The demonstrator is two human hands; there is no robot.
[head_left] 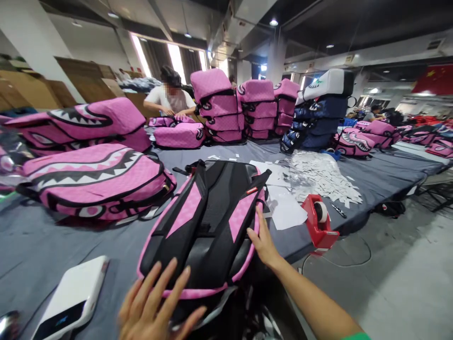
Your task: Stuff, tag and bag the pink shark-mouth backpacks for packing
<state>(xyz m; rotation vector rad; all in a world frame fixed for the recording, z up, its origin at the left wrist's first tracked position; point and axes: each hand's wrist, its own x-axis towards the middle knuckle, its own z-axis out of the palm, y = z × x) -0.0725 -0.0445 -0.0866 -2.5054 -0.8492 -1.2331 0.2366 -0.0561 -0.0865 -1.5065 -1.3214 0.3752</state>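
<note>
— At the near edge of a grey-clothed table (46,245), what do the two hands hold?

— Nothing is clasped. The right hand (262,242) lies flat, fingers together, against the right side of a pink and black backpack (207,226). The left hand (155,307), at seven o'clock from the bag, spreads its fingers wide, their tips at the bag's near rim; whether they press it cannot be told.

— How does the bag lie?

— Straps up, front face down, at the table's near edge, its bottom end toward the wearer.

— And around it?

— At three o'clock, a red tape dispenser (318,222) sits near the table's edge, with white paper sheets (286,208) between it and the bag. At one o'clock lies a heap of small white tags (325,177). At ten o'clock rests a pink shark-mouth backpack (95,182). At eight o'clock lies a white device (71,297). At twelve o'clock, well apart, stacked pink bags (219,108) rise beside a seated person (170,97).
</note>
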